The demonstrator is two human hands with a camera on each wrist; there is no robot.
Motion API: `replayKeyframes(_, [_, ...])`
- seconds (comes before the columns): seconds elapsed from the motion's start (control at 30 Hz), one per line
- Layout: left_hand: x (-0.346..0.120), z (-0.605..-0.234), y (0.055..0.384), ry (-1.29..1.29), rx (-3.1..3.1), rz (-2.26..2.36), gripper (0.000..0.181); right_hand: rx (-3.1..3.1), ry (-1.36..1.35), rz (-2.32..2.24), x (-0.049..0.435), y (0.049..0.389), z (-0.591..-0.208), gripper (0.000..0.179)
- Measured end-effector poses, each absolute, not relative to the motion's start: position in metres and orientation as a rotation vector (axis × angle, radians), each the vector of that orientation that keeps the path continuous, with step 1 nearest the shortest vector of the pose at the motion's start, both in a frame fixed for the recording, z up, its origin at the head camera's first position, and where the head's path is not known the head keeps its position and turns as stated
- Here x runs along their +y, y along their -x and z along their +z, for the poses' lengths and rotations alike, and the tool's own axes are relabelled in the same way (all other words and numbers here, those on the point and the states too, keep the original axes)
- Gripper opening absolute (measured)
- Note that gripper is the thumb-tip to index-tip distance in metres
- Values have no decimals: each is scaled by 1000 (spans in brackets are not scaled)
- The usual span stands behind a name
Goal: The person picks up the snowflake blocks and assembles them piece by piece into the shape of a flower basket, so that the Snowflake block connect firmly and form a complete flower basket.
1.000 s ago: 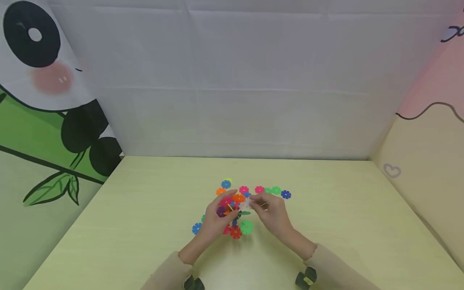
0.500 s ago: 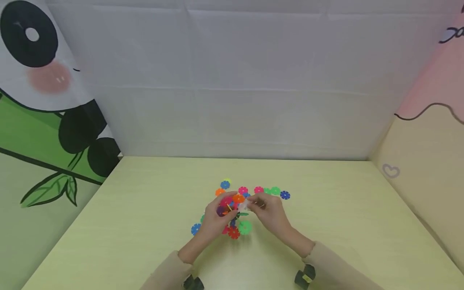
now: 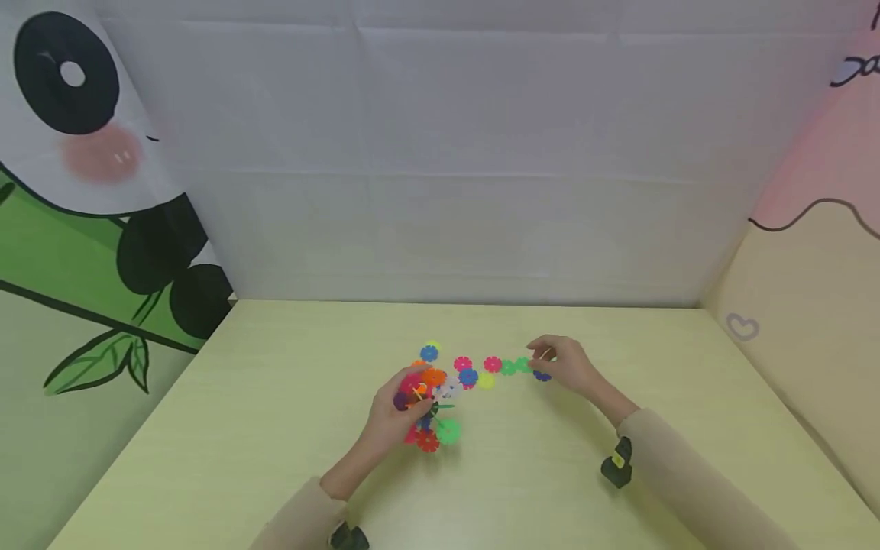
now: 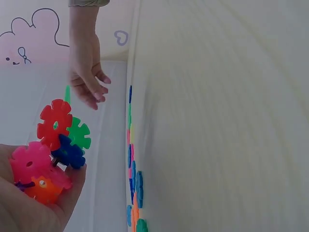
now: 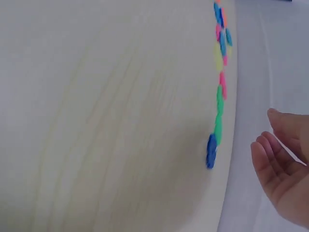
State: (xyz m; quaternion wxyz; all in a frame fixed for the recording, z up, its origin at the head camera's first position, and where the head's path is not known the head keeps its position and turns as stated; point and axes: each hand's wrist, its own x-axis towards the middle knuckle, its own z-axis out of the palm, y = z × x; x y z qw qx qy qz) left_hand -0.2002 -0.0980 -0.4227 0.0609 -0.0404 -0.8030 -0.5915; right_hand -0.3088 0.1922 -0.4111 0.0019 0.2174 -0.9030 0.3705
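Observation:
My left hand [image 3: 390,412] holds a cluster of joined plastic snowflake discs [image 3: 428,441] above the table. In the left wrist view the cluster shows a red disc [image 4: 54,124], a pink one [image 4: 30,162], an orange one, a dark blue one and a green one. At its right side in the head view is a whitish, see-through disc [image 3: 450,388]. My right hand [image 3: 567,363] hovers with relaxed, slightly bent fingers and nothing between them. It is above the right end of the row of loose discs, near a dark blue disc [image 5: 211,151].
Loose discs lie flat on the pale table [image 3: 619,473], among them green ones [image 5: 219,116], a yellow one [image 3: 486,380] and a light blue one [image 3: 429,353]. A white back wall [image 3: 440,168] and printed side panels [image 3: 797,305] enclose the table.
My right hand has left the whitish disc on the cluster and moved right, over the end of the loose discs. My left hand has shifted slightly left with the cluster.

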Motion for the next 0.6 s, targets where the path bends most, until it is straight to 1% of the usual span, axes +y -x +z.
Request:
replayKeyframes(0.13, [-100, -423, 201, 70, -2451, -1786, 44, -2950, -640, 1115, 216, 327, -422, 33])
replayKeyframes(0.27, [-100, -421, 202, 40, -2453, -1801, 44, -3031, -650, 1117, 224, 338, -431, 36])
replayKeyframes(0.6, [-91, -416, 205, 33, -2419, -1812, 42, -3076, -657, 1104, 225, 353, -433, 25])
